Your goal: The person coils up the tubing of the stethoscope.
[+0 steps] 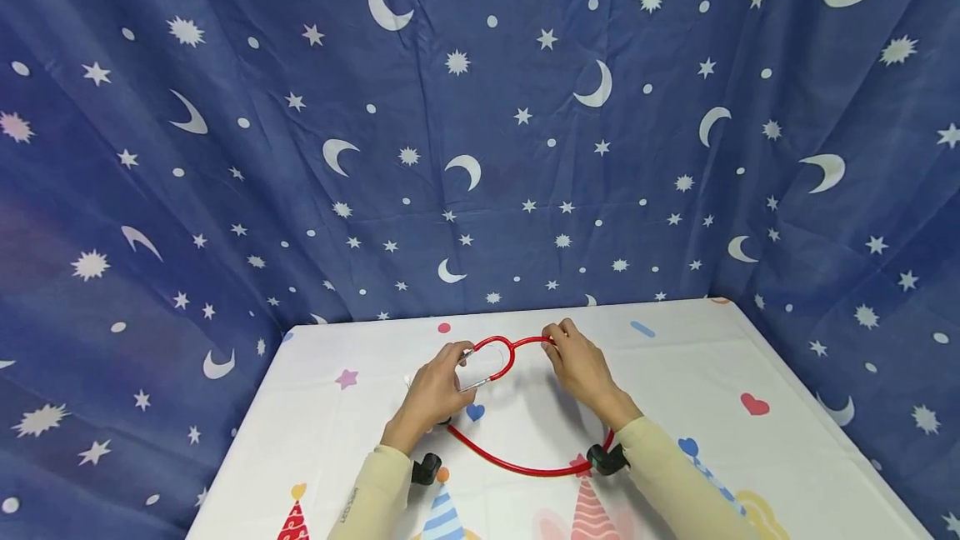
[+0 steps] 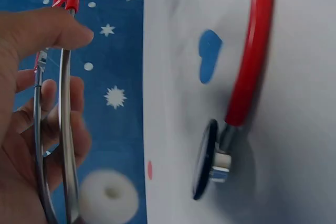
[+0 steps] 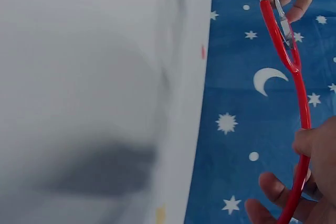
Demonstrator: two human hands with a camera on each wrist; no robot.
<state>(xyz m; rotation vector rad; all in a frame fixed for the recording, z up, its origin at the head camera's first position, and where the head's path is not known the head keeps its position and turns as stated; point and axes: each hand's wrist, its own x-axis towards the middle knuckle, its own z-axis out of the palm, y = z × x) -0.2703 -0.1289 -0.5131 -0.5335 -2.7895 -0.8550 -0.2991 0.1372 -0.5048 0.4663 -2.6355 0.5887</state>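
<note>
A stethoscope with red tubing (image 1: 525, 470) is held partly above the white table between both hands. My left hand (image 1: 435, 390) grips its two metal ear tubes (image 2: 67, 129), the thumb on one side and the fingers curled behind. A pale round eartip (image 2: 109, 198) shows blurred below that hand. My right hand (image 1: 583, 365) pinches the red tube (image 3: 301, 95) beyond the Y-shaped fork. From there the tubing loops down toward me and back left. At its end, the chest piece (image 2: 207, 161) with a dark rim sits below my left hand, close to the tabletop.
The table (image 1: 300, 407) has a white cloth printed with hearts, stars and party hats. Behind it and at both sides hangs a blue curtain (image 1: 510, 190) with moons and stars. Black straps with small cameras (image 1: 427, 469) sit at both wrists.
</note>
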